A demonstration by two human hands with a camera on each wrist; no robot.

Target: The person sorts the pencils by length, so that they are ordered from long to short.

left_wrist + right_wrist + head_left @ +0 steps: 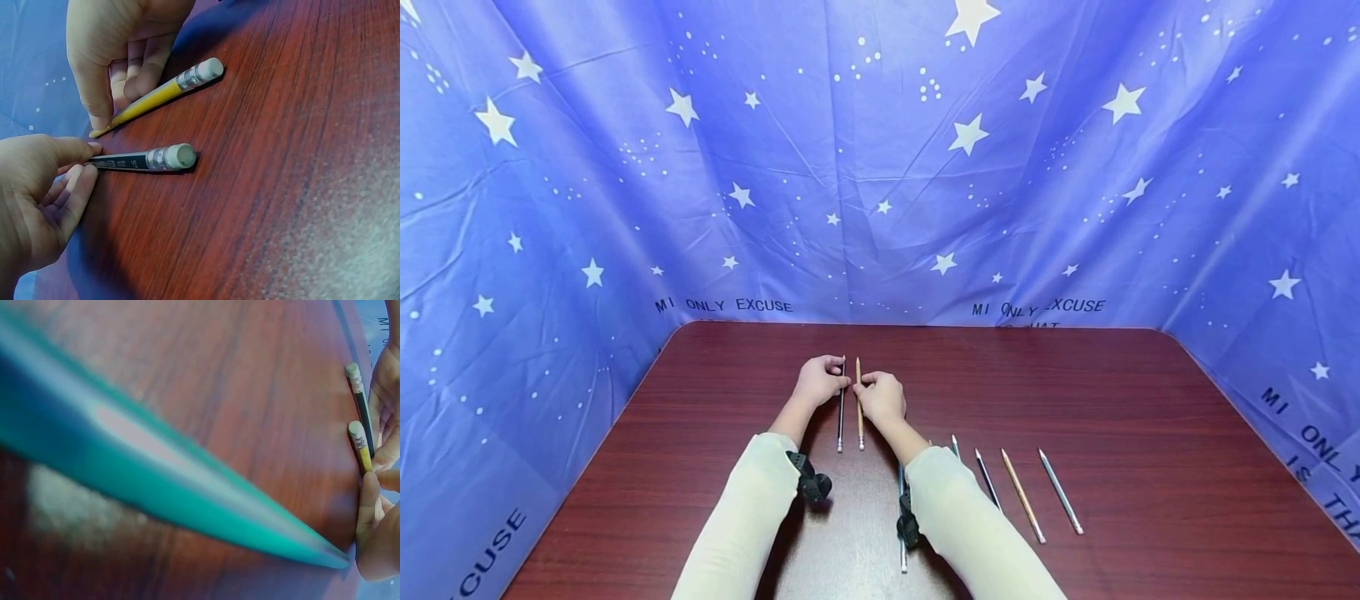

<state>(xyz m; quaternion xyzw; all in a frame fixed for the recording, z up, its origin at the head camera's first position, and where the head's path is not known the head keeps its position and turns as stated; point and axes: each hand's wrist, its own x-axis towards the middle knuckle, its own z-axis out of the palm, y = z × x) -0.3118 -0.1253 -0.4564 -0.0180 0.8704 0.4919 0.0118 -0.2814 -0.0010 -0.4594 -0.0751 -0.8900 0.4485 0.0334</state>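
Observation:
Side by side near the middle of the table lie a black pencil (840,421) and a yellow pencil (860,417), their white erasers toward me. My left hand (820,382) pinches the black pencil between thumb and fingers. On the yellow pencil, the thumb and fingertips of my right hand (882,398) do the same. The left wrist view shows both pencils lying close to the wood, with a narrow gap between them at the hands. A teal pencil (175,462) crosses the right wrist view, large and blurred; from the head it lies partly behind my right wrist.
Right of my right forearm, more pencils lie spread out: a dark one (988,477), a yellow one (1022,496) and a light blue one (1061,492). My sleeve partly covers another pencil (955,446). A blue star-patterned curtain (880,167) stands behind the dark red table (1150,400).

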